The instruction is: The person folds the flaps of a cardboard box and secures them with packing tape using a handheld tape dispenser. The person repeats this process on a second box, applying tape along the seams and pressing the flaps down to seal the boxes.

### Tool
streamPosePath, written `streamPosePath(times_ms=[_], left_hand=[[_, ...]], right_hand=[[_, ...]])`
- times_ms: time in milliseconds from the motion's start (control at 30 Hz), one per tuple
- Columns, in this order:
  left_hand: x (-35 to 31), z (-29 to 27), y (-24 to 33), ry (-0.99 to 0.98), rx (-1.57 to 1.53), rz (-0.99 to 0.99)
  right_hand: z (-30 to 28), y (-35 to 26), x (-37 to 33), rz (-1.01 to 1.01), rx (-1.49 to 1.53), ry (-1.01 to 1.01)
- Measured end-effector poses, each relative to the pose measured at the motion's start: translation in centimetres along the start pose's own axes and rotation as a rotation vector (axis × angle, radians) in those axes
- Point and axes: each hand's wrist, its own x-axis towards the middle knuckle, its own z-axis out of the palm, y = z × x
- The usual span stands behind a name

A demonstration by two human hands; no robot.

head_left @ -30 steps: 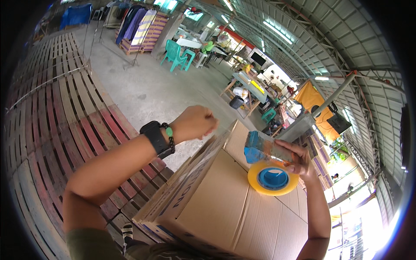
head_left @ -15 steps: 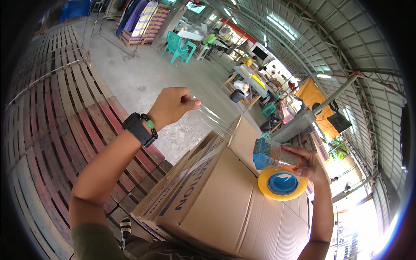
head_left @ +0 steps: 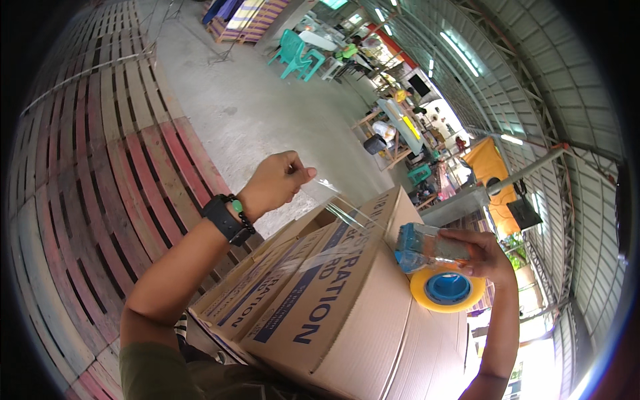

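Note:
Between my left hand (head_left: 277, 181) and the tape dispenser stretches a strip of clear packing tape (head_left: 348, 212), above the cardboard boxes. My left thumb and fingers pinch the strip's free end. In my right hand (head_left: 481, 257) is the tape dispenser (head_left: 427, 248), its front end blue, with a yellow tape roll (head_left: 448, 290) on a blue core below it. Under both hands stand several brown cardboard boxes (head_left: 373, 293) with blue print, pressed side by side. Another piece of clear tape (head_left: 313, 260) lies across their printed sides.
Wooden pallets (head_left: 127, 153), partly red, cover the floor at left. Green plastic chairs (head_left: 297, 57) stand farther back. Beyond the boxes are a work table (head_left: 400, 123), a black bucket (head_left: 375, 143) and a grey post (head_left: 457, 203). People sit at the back.
The view has tilted, and more of the boxes' printed sides shows. Both hands appear slightly farther right and lower, with the tape still stretched between them.

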Motion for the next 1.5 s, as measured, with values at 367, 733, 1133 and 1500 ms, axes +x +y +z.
streamPosePath(times_ms=[367,733,1133,1500], left_hand=[[-5.8,5.5,-8.7,-0.107,0.154,-0.169],[-7.9,6.1,-7.3,-0.38,0.484,-0.249],[-8.2,8.5,-4.0,-0.491,-0.143,0.262],[-14.0,4.2,-7.8,-0.478,0.345,-0.133]], right_hand=[[1.0,-0.8,0.9,0.123,-0.01,0.062],[0.7,-0.7,1.3,0.114,-0.045,0.057],[0.9,-1.1,1.6,0.073,-0.008,0.029],[-1.1,2.6,-0.7,-0.063,-0.222,0.152]])
